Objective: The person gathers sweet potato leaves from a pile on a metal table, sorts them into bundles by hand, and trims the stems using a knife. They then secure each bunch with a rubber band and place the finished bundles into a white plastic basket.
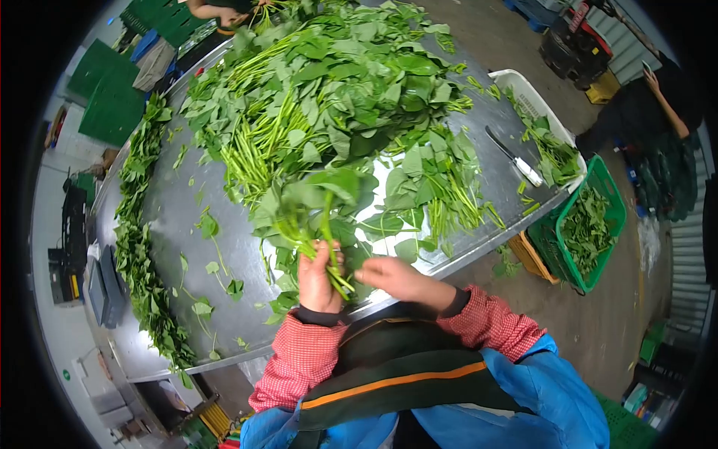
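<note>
My left hand (320, 278) is closed around a small bunch of leafy green stems (327, 213). Their leaves point away from me and the cut ends stick out below the fingers. Just right of those ends is my right hand (400, 280), its fingers curled together and slightly blurred; whether anything is in them is hidden. Beyond both hands a large heap of leafy greens (314, 90) covers the metal table (179, 217). A smaller pile of greens (434, 179) lies to the right of the bunch.
A white-handled knife (526, 169) lies near the table's right edge, beside a white crate (535, 97) of greens. Lower right stands a green crate (617, 187) with leaves. A row of greens (138, 247) lines the left side. Another person's hand (228, 15) works at the far end.
</note>
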{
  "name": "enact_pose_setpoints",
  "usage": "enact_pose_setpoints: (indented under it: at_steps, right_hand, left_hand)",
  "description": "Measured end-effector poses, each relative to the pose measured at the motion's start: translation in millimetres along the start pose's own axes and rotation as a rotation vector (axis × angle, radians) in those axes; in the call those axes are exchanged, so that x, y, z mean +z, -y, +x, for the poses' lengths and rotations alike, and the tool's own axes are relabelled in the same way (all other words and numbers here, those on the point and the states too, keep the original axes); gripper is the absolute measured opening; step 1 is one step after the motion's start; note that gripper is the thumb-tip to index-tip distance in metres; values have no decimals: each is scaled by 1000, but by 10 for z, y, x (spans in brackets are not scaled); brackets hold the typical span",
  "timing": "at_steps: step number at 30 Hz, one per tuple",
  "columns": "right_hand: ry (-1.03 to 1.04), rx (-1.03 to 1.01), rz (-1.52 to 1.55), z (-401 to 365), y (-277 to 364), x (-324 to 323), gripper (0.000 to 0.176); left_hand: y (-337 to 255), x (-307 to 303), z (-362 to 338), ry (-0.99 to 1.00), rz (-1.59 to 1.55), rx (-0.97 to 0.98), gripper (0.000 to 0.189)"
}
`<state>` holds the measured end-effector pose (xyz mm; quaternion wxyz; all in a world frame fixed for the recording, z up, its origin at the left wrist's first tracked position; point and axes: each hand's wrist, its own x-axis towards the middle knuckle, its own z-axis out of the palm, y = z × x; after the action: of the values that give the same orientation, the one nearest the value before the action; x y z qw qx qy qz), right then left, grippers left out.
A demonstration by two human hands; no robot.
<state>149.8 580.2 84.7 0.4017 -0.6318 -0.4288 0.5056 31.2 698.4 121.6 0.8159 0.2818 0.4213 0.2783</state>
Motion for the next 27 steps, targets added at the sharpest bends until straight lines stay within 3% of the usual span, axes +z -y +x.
enact_pose_setpoints:
  at_steps: [3, 6, 7, 8, 9, 11, 14, 15, 18, 19, 22, 25, 27]
  right_hand:
    - [249, -60, -178, -294, 239, -127, 36]
    - [238, 4, -386, -444, 223, -334, 37]
    - [95, 17, -512, -467, 182, -384, 43]
    - [-113, -29, -451, -497, 178, -495, 51]
    - [-175, 211, -449, -433, 215, -641, 53]
    - [-610, 226, -526, -356, 71, -869, 52]
    - [-670, 257, -918, -247, -304, -1079, 46]
    - [-596, 274, -997, -236, -380, -1105, 42]
    - [-702, 347, -906, -292, -537, -1291, 34]
    - [-797, 345, -750, -356, -503, -1436, 24]
    - [-773, 31, 391, -634, -741, -1919, 25]
    - [-562, 388, -65, -900, -712, -2020, 27]
    - [-683, 411, -51, -852, -653, -1951, 29]
  left_hand:
    - [-138, -148, 185, -59, -2, 130, 9]
    - [-213, -254, 346, -55, -48, 216, 8]
    - [-196, -187, 322, -127, -67, 175, 8]
    - [-156, -168, 324, -77, -73, 111, 9]
    - [-97, -184, 317, -27, -80, 47, 10]
    - [34, -214, 309, 9, -116, -113, 16]
    - [243, -260, 364, 20, -244, -336, 18]
    - [278, -275, 399, 34, -285, -410, 17]
    - [269, -334, 471, 96, -409, -599, 16]
    - [247, -365, 472, 135, -448, -643, 16]
    - [205, -280, 433, 124, -427, -675, 13]
    - [234, -248, 435, 160, -401, -684, 13]
    - [239, -158, 422, 266, -383, -650, 15]
